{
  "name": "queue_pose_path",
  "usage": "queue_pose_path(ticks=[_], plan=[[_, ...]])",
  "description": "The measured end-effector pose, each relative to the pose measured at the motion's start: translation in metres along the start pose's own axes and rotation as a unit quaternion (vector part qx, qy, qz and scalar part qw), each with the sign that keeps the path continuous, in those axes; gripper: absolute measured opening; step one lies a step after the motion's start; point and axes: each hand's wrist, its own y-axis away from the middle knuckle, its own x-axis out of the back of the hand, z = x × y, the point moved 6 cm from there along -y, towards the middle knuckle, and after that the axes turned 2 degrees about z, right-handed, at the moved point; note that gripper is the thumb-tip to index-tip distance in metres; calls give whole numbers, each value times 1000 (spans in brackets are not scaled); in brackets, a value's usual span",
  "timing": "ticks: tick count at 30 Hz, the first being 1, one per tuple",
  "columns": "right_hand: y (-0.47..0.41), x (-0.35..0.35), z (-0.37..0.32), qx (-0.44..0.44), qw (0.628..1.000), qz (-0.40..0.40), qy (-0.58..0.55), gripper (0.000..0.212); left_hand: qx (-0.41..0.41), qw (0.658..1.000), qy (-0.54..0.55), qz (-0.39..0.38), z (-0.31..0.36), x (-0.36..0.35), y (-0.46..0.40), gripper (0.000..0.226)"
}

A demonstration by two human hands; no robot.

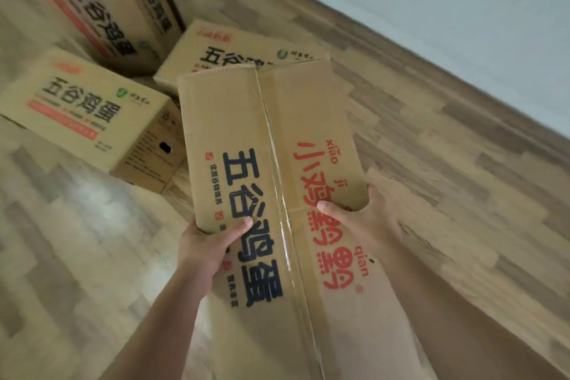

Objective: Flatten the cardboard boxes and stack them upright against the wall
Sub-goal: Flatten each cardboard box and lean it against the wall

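Note:
I hold a brown cardboard box [271, 139] in front of me, its taped top face up, with dark blue characters on the left flap and red ones on the right. My left hand [212, 244] grips its left edge, thumb on top. My right hand [361, 219] grips the right edge, thumb on the red print. Three more boxes with the same print stand on the floor behind: one at the left [83, 108], a large one at the top left [105, 3], and one partly hidden behind the held box [246, 49].
The wood-pattern floor [447, 163] stretches to the right of the boxes. A pale wall [447, 9] runs diagonally across the top right. More floor [61, 241] lies at the lower left.

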Motion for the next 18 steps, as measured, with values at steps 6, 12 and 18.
queue_pose_path(ticks=[6, 12, 18], plan=[[92, 113, 9, -22, 993, 72, -91, 130, -69, 994, -41, -74, 77, -16, 109, 81], [162, 241, 57, -32, 972, 172, -155, 102, -144, 976, -71, -148, 136, -88, 218, 66], [229, 384, 154, -54, 935, 262, -232, 92, -202, 944, -71, -250, 166, -211, 360, 68]])
